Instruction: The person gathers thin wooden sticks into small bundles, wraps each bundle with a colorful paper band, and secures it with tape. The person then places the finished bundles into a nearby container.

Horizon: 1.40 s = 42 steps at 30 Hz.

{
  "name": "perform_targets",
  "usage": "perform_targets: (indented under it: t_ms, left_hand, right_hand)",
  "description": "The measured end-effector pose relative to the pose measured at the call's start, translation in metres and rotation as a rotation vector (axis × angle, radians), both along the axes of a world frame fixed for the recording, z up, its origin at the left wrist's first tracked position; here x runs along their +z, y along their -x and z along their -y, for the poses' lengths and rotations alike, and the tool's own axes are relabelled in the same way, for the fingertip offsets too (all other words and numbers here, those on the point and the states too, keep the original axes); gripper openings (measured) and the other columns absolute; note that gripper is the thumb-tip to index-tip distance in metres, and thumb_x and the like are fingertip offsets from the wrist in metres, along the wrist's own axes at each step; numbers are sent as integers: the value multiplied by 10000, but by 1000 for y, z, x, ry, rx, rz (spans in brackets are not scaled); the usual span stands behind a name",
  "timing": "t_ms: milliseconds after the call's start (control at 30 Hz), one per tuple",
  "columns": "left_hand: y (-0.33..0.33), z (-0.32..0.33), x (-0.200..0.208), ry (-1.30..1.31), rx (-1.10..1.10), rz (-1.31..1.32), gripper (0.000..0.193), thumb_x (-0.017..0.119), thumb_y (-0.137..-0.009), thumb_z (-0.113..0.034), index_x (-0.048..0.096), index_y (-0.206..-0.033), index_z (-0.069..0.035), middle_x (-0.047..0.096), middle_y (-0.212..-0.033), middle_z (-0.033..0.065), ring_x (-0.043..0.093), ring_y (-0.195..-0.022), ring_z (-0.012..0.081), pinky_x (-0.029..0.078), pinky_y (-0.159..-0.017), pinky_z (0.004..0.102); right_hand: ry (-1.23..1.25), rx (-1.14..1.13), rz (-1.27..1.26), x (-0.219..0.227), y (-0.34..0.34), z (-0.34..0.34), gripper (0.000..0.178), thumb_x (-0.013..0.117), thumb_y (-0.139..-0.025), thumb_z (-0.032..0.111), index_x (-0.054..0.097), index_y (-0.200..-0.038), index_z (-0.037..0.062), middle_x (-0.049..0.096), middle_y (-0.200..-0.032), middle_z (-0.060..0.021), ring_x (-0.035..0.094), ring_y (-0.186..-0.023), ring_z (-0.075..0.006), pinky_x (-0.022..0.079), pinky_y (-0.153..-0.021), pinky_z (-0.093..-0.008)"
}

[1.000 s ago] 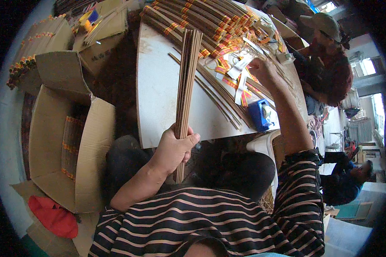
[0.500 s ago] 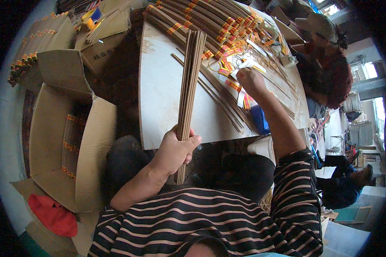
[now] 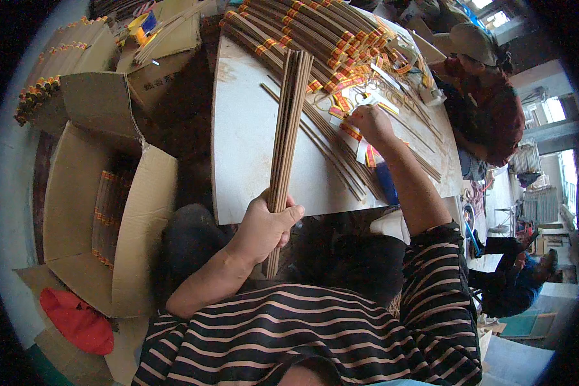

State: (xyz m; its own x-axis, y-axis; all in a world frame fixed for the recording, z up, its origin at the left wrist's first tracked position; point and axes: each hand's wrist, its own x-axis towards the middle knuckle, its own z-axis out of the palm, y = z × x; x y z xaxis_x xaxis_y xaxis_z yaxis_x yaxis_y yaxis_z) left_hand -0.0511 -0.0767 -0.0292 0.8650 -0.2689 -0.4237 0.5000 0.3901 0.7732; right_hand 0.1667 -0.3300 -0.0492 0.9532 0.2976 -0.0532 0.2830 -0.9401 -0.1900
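Sticks (image 3: 291, 116), thin and brown, make a long bunch in the left hand (image 3: 258, 225). That grip is wrapped tight around the low part of the bunch, in front of the desk (image 3: 244, 161). The bunch points away toward the far side of the desk and leans a little to the right. The right hand (image 3: 372, 124) is over the desk, to the right of the bunch and apart from it. Red and yellow paper strips (image 3: 350, 130) lie just beside the right hand, which is much nearer to them than the left hand is. It looks curled, but I cannot tell if that grip pinches a strip. Loose sticks (image 3: 345, 143) lie slanted between the two hands.
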Motion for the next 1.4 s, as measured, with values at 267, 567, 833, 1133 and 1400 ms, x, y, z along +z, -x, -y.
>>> perform_targets:
  t_ms: [267,567,833,1133,1400]
  left_hand:
    - [0,-2,4,-7,-23,19,142,586,-821,-111,453,-794,-70,421,-566,-22,394,-375,58,347,-345,197]
    - [2,-2,5,-1,-21,10,135,584,-823,-111,458,-789,-73,425,-570,-28,402,-379,53,348,-343,188]
    - [3,0,4,9,-9,4,137,580,-827,-109,453,-792,-74,418,-573,-26,399,-381,57,355,-348,191]
    - [2,-2,5,-5,-20,7,136,580,-827,-113,454,-796,-72,419,-574,-22,402,-386,58,350,-348,191]
    - [1,-2,5,-25,-21,15,139,591,-822,-115,462,-796,-70,418,-567,-26,397,-377,56,338,-337,189]
  right_hand:
    - [-261,-71,-106,-10,-18,20,193,630,-752,208,672,-825,34,656,-765,-97,602,-667,-165,470,-620,-309]
    - [-934,-336,-116,49,-17,24,254,653,-773,229,650,-819,-20,618,-687,-56,552,-612,-103,404,-537,-220]
    - [-1104,-457,-135,83,-7,33,238,634,-786,189,630,-886,-27,637,-826,-106,601,-724,-172,468,-629,-276]
    - [-1165,-532,-255,80,-5,24,160,595,-782,135,624,-857,-3,630,-830,-112,605,-782,-196,482,-721,-298]
    - [-1280,-570,-342,72,-15,50,144,569,-777,134,590,-816,-3,602,-770,-94,578,-724,-174,471,-674,-280]
